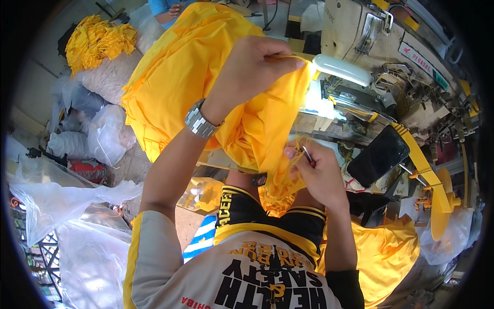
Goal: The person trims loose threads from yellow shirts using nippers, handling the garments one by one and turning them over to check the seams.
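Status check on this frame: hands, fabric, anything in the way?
Left hand pinching yellow fabric up high. Right hand holding small metal tool at its loose threads. Sewing machine just beyond.

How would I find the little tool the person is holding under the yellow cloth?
Start at the big yellow garment held up in the middle, pinched at the top by the left hand with the metal wristwatch. Follow the cloth down to its hanging end, where the right hand sits. The small thread snips poke from that grip: thin, dark and metallic, unlike the soft yellow threads around them.

sewing machine (pixel 360 31) right of the raised cloth (pixel 206 77); bags (pixel 98 129) left; phone (pixel 378 154) below machine.
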Motion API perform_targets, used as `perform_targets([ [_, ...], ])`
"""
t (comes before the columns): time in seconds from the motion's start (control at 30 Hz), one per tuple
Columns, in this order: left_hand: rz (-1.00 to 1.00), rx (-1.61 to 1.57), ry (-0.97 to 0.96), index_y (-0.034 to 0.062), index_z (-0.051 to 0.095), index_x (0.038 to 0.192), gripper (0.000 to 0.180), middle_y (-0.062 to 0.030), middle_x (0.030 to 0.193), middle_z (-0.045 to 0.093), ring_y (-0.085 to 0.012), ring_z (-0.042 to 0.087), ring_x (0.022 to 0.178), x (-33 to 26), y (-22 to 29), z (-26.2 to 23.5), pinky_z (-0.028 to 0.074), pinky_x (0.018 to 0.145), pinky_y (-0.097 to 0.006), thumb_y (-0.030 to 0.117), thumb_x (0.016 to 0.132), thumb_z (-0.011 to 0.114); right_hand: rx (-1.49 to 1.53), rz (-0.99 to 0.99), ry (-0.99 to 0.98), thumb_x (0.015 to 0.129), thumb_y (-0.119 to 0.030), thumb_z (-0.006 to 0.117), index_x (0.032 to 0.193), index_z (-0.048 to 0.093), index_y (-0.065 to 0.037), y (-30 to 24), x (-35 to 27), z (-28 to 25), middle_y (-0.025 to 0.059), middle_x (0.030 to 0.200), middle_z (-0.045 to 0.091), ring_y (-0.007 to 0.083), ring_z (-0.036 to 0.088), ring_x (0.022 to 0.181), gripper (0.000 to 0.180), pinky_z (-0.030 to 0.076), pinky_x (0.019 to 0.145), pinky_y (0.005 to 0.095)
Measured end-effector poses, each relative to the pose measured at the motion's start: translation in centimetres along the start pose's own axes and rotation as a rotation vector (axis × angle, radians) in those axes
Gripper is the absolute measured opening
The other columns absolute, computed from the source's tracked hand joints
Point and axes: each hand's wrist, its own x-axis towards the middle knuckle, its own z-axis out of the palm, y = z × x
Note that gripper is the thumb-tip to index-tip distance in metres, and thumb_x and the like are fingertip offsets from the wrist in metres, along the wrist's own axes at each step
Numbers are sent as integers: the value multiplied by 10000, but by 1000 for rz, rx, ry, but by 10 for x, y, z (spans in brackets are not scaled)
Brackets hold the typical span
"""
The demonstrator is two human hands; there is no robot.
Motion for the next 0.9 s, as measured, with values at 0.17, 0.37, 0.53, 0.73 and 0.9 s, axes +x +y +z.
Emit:
perform_targets([
  [0.17, -44, 248, 96, 3, 614, 733, 285, 33, 555, 377, -46, 313, 513, -9, -67, -25, 265, 471, -249, 232, 864, 722, 660, -116, 189, 889, -140, 624, 1116, 647, -60, 5, -89, -105, 36, 874, 659, 89, 532, 624, 242, 405, 523, 240],
  [0.37, -140, 157, 211, -11, 628, 777, 287, 15, 532, 384, -54, 316, 491, -23, -93, -23, 262, 459, -262, 244, 874, 715, -848, -107, 1285, 906, -146, 594, 1155, 644, -70, -20, -196, -213, 46, 968, 680, 78, 560, 646, 265, 428, 545, 228],
  [0.53, 93, 167, 203, -3, 627, 783, 275, 15, 529, 388, -49, 314, 480, 14, -43, -3, 251, 449, -263, 241, 878, 711, -269, -34, 656, 920, -150, 569, 1187, 641, -79, -24, -106, -126, 54, 1046, 697, 68, 583, 664, 286, 448, 563, 217],
  [0.73, 101, 176, 242, -5, 646, 804, 241, -67, 539, 469, -158, 407, 466, 23, -28, -1, 343, 475, -297, 221, 851, 715, 104, 159, -156, 888, -108, 670, 943, 614, -7, 8, 29, 19, -31, 697, 561, 59, 539, 601, 128, 403, 529, 238],
  [0.9, -28, 427, 312, 14, 654, 789, 205, -140, 603, 588, -292, 573, 532, -1, -89, -26, 447, 522, -370, 208, 846, 687, 673, 171, 103, 881, -37, 619, 988, 632, -33, 2, -55, -53, 9, 710, 524, 85, 459, 537, 108, 375, 492, 215],
])
